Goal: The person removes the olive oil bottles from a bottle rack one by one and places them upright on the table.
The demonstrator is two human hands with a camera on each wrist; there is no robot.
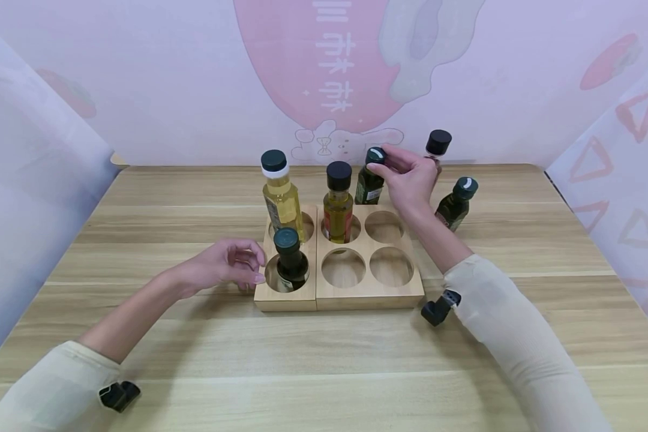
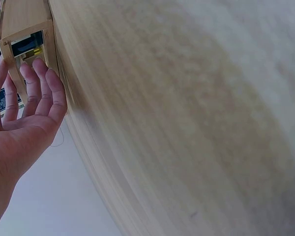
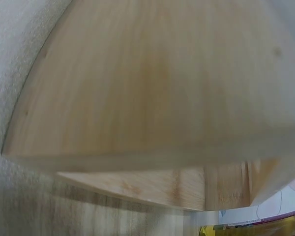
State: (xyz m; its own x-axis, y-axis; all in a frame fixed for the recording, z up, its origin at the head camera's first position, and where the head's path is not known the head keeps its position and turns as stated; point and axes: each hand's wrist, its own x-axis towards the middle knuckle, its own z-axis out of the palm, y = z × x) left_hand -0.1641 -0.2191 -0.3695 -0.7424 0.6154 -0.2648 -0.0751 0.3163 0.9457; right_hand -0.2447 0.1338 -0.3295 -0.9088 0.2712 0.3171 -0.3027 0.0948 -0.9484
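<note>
In the head view my right hand (image 1: 412, 180) pinches the green cap of a dark oil bottle (image 1: 368, 185) between thumb and fingers, just behind the wooden rack (image 1: 367, 288). My left hand (image 1: 229, 264) is at the rack's left end with loosely bent fingers, beside a dark bottle with a green cap (image 1: 288, 258) in the front left hole. The left wrist view shows that hand (image 2: 29, 108) palm up by the rack's open end (image 2: 27, 19). A pale yellow oil bottle (image 1: 282, 201) and a black-capped oil bottle (image 1: 338, 207) stand in back-row holes.
Right of the rack stands another dark green-capped bottle (image 1: 455, 204). A black-capped bottle (image 1: 438, 144) is farther back, partly hidden by my right hand. Three rack holes on the right hold no bottle. A printed cloth (image 1: 183, 78) hangs along the table's back edge.
</note>
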